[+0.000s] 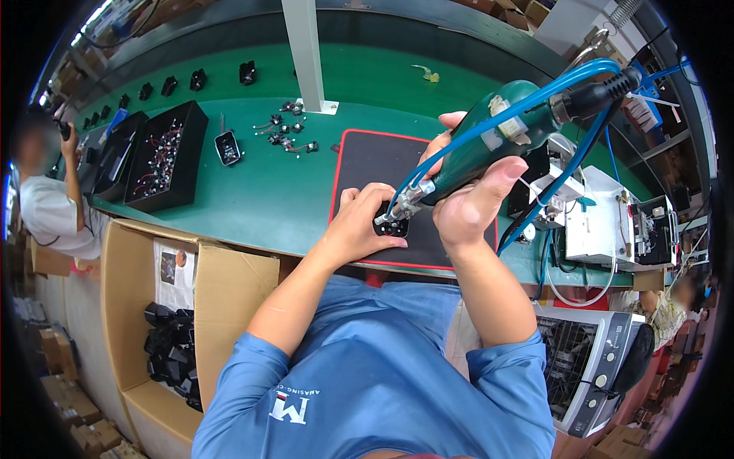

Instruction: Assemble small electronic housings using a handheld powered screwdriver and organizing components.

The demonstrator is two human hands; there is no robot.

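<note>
My right hand (472,205) is wrapped round a green power screwdriver (470,153) with a metal nose, tilted down to the left. Two blue air hoses (535,99) run along it. Its tip reaches a small black plastic housing (394,228), which stands on a black mat with a red border (375,157). The fingers and thumb of my left hand (355,223) close round this housing from the left. Small metal and dark parts show inside it; their detail is too small to tell.
Small wired parts (287,130) lie beyond the mat's left side, near a small tray (227,148). A black box of wired parts (164,157) stands further left. A metal post (304,57) rises behind. White equipment (596,222) sits right; a cardboard box (237,306) of black pieces stands lower left.
</note>
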